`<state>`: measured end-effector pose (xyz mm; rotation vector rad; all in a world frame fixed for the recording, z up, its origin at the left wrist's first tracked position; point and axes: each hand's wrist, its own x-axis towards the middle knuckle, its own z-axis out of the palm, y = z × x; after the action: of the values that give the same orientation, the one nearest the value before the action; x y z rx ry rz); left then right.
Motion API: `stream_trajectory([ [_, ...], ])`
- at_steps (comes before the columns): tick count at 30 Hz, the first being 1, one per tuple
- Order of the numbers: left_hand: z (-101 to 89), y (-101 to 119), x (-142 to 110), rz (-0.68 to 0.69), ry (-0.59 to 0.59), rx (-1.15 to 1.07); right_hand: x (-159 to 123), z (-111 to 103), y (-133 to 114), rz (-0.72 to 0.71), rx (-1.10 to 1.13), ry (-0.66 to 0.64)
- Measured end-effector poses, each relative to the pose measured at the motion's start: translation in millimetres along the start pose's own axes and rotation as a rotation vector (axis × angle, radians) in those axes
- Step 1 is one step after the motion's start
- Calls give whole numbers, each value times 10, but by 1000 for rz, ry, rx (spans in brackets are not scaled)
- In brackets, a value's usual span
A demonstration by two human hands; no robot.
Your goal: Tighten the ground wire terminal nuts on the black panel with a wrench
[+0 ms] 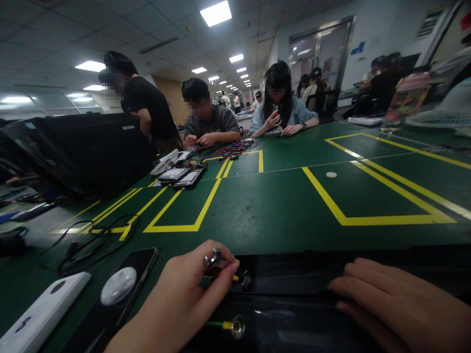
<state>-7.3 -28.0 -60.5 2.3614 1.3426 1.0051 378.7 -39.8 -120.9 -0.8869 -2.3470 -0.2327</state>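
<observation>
My left hand (195, 284) pinches a small shiny wrench (213, 258) between thumb and fingers; its open jaw points up and the rest is hidden in the hand. Just beyond the fingertips, a metal fastener (246, 279) with a bit of yellow sleeve sits on a black housing (290, 272). Nearer to me on that housing is a second round metal fastener (237, 326), with a yellow-and-green wire running into it. Flat on the right part of the housing lies my right hand (401, 299), fingers stretched out and holding nothing visible.
Left of me lie a dark phone (132, 279) bearing a white oval object (118, 286), a white box-shaped device (44, 314) and a black cable (106, 240). Hard drives (189, 178), tangled wires (239, 147) and a white disc (331, 175) rest farther off. Co-workers sit opposite.
</observation>
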Motion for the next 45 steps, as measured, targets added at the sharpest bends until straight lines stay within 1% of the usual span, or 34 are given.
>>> stream_trajectory([
  [3, -5, -24, 10, -7, -6, -17, -13, 16, 19, 8, -10, 8],
  [7, -47, -31, 45, -56, -70, -49, -66, 44, 37, 0, -31, 1],
  [10, -108, 6, 135, -44, -101, -57, -119, 46, 39, 9, -32, 17],
  [12, -144, 42, 211, -37, -133, -55, -140, 38, 34, 10, -23, 6],
  [15, -170, 80, 300, -57, -149, -80, -138, 23, 28, 6, -36, -8],
  [17, -182, 86, 328, -115, -100, -153, -118, 15, 27, 6, -42, -11],
  [20, -226, 84, 335, -260, 17, -346, -81, 5, 29, 11, -15, -23],
  [22, -263, 93, 327, -298, 45, -416, -65, -4, 32, 12, -2, -18],
  [24, -282, 111, 315, -269, 12, -385, -59, -16, 33, 1, -2, -3],
  [29, -231, 146, 290, -118, -112, -212, -65, -30, 36, -13, -33, -3],
  [33, -196, 128, 288, -46, -127, -170, -68, -7, 41, -51, -70, 0],
  [34, -195, 121, 287, -38, -131, -162, -67, -2, 41, -24, -89, -17],
  [35, -197, 115, 286, -33, -136, -156, -67, 0, 40, -32, -82, -5],
  [40, -228, 89, 271, -25, -171, -132, -79, -12, 31, 18, 11, 10],
  [42, -237, 59, 262, -21, -188, -119, -95, -17, 30, 47, 54, 21],
  [45, -238, -15, 251, -8, -203, -133, -117, -17, 32, 81, 79, 2],
])
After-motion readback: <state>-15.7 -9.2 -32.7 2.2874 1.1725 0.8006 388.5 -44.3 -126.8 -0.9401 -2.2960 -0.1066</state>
